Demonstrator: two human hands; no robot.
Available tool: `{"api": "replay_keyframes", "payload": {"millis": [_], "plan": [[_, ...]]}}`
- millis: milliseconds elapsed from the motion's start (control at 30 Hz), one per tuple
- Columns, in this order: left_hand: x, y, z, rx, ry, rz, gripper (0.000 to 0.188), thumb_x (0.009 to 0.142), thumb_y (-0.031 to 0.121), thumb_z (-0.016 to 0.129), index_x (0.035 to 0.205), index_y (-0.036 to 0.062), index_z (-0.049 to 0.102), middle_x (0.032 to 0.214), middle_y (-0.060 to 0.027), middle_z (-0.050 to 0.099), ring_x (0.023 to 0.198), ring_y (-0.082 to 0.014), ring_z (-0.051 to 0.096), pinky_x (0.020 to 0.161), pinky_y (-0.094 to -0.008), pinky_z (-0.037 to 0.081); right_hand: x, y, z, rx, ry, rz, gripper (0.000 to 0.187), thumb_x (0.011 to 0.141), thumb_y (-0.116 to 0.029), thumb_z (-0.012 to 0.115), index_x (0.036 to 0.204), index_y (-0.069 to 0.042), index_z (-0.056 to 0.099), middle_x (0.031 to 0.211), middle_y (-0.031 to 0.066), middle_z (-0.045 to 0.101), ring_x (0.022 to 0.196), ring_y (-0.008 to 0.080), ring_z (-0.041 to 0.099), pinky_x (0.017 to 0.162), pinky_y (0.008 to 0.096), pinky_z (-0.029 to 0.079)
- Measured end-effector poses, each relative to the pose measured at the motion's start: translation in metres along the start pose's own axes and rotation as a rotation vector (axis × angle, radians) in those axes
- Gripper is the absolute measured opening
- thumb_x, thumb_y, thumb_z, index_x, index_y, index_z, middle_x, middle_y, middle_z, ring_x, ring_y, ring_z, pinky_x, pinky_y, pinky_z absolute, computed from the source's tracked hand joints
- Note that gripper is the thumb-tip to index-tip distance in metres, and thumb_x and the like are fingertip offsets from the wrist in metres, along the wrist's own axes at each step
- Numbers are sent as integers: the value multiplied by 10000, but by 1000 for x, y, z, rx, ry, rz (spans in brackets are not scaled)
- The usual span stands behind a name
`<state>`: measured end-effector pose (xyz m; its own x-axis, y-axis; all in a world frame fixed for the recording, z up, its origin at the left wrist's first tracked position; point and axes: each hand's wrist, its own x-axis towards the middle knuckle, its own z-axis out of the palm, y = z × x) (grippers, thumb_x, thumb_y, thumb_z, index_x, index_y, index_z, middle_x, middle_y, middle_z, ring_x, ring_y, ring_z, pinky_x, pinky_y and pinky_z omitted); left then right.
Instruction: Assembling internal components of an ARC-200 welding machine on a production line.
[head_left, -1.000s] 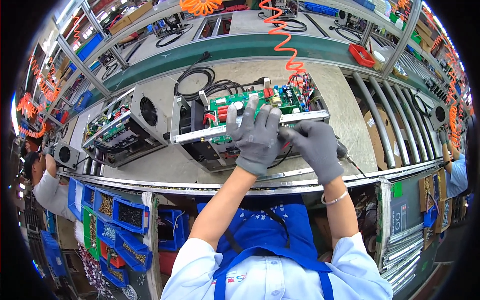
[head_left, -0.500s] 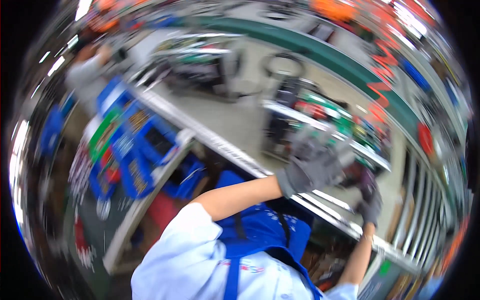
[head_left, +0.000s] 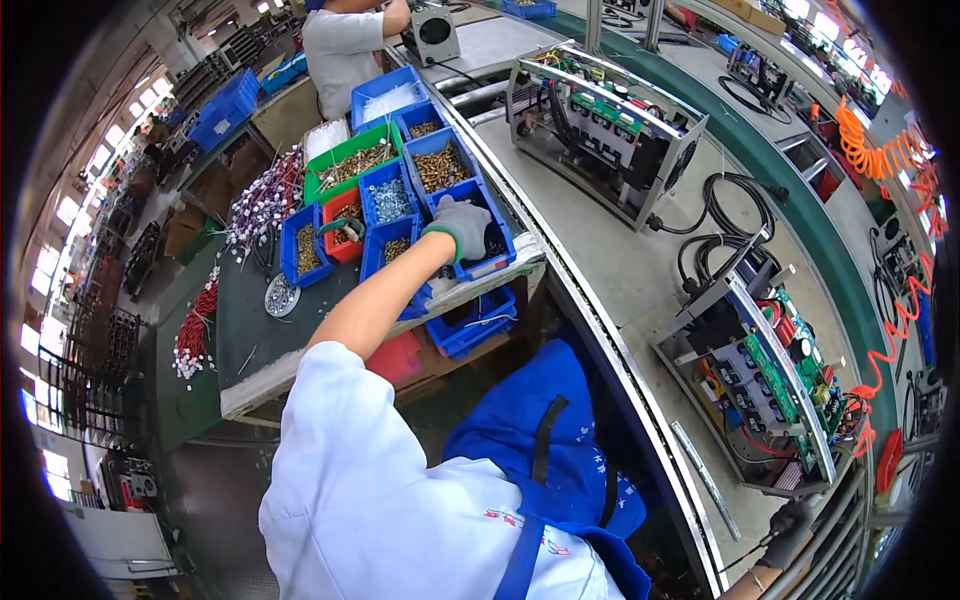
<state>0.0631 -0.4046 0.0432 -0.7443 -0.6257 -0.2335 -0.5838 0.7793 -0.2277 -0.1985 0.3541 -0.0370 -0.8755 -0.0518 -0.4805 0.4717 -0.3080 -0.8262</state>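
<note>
My left hand [head_left: 462, 228], in a grey glove with a green cuff, reaches down into a blue bin [head_left: 490, 266] of small dark parts. Its fingertips are hidden in the bin. At the lower right, my right hand [head_left: 790, 530], in a dark glove, is closed beside the near end of an open-sided machine chassis [head_left: 790, 390]. A thin dark rod [head_left: 748, 556] runs from that hand toward the bench edge; what the fingers grip is hard to make out. Green circuit boards and coloured wires fill the chassis.
Around the left hand stand a green bin [head_left: 350, 165] and a red bin [head_left: 343, 228] of small hardware. A second chassis [head_left: 605, 130] and a coiled black cable [head_left: 735, 215] lie farther along the bench. A metal strip [head_left: 705, 480] lies near its edge. Another person [head_left: 345, 50] works beyond.
My left hand has gone from the near chassis leftward into the blue bin. The view has turned left, and my right hand now shows at the lower right.
</note>
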Motion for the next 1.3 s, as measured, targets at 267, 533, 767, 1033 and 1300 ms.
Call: {"api": "replay_keyframes", "payload": {"millis": [267,533,767,1033,1300], "plan": [[26,-31,9,-22,171,168,176,773,187,588,906,113,677,921,-146,669,893,-334,640,757,-461,517,-170,-60,179,702,-726,-487,428,657,81,605,1006,-65,405,837,1,333,724,99,378,667,263,374],[11,-27,-14,-64,156,61,195,847,261,587,960,147,698,928,-111,681,883,-316,648,774,-441,514,-217,-28,269,324,-589,-919,421,636,-20,672,991,-51,448,778,5,332,615,81,349,552,230,331],[-14,-13,-42,-688,402,54,262,906,317,565,979,83,656,847,-87,677,774,-216,650,631,-347,521,-234,-27,308,188,-502,-1162,403,616,-130,701,868,-115,387,738,-25,320,576,78,337,504,208,286],[-90,172,-71,-2218,-908,446,341,939,230,561,1179,-10,535,929,-97,619,670,-101,591,489,-161,449,-225,-17,355,185,-843,-1206,532,675,-95,634,1190,-40,513,850,6,399,583,66,429,601,262,362],[-103,222,-67,-2458,-1225,544,237,964,282,528,1005,60,604,870,-67,631,624,-52,585,404,-129,383,-226,-6,366,243,-761,-1250,485,717,-91,606,1193,-39,527,758,-10,340,505,52,409,546,247,346]]}}
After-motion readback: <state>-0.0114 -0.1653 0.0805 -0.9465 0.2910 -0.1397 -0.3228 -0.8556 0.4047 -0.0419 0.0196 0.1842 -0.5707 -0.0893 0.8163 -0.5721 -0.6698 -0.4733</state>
